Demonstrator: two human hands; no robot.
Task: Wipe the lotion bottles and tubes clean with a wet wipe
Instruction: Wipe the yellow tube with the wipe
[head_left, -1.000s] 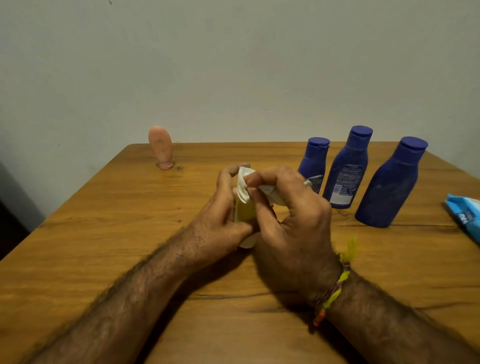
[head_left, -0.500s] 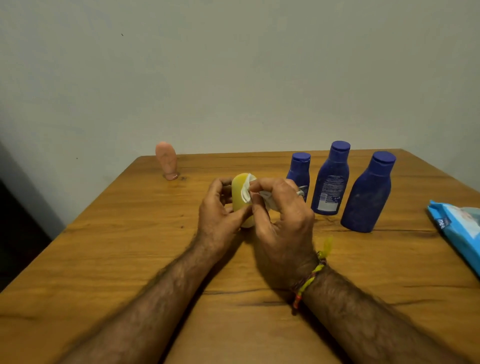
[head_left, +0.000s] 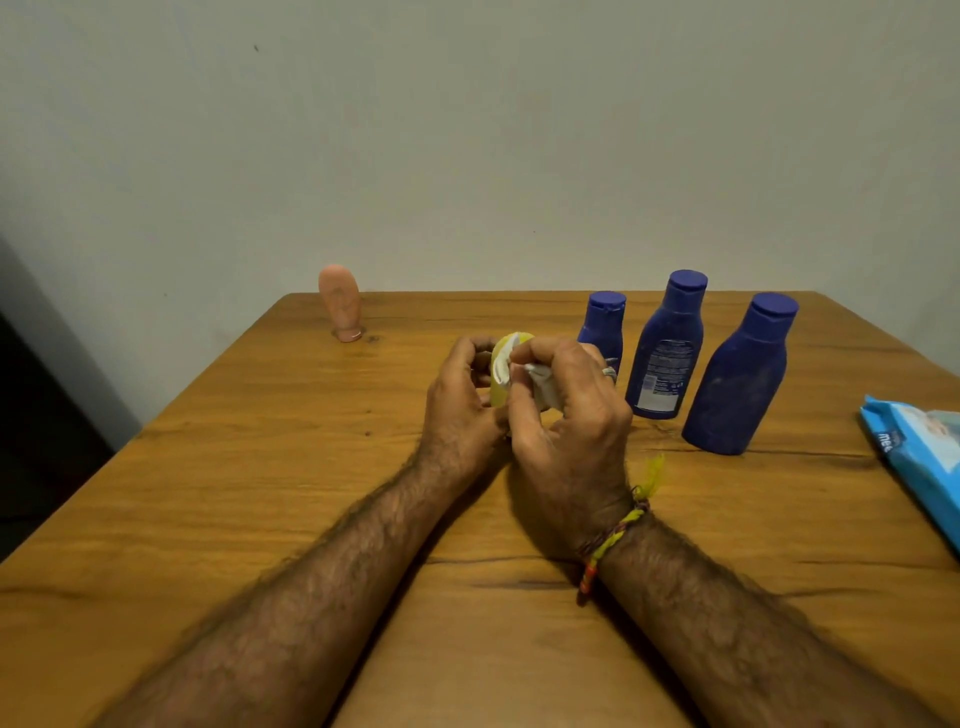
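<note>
My left hand (head_left: 460, 402) grips a small yellow tube (head_left: 500, 391) above the middle of the wooden table (head_left: 260, 493). My right hand (head_left: 566, 421) pinches a white wet wipe (head_left: 540, 382) and presses it against the tube's upper part. Most of the tube is hidden by my fingers. Three dark blue lotion bottles stand upright behind and to the right: a small one (head_left: 602, 327), a taller one with its label showing (head_left: 667, 348), and a dusty one (head_left: 737, 379). A peach tube (head_left: 340, 304) stands on its cap at the far left edge.
A light blue pack of wet wipes (head_left: 919, 462) lies at the table's right edge. A pale wall runs just behind the table's far edge. Dark floor shows past the left edge.
The camera has tilted and pulled back, so the table sits lower and smaller in view. My hands stay together on the yellow tube, with the wipe shifted slightly over its top.
</note>
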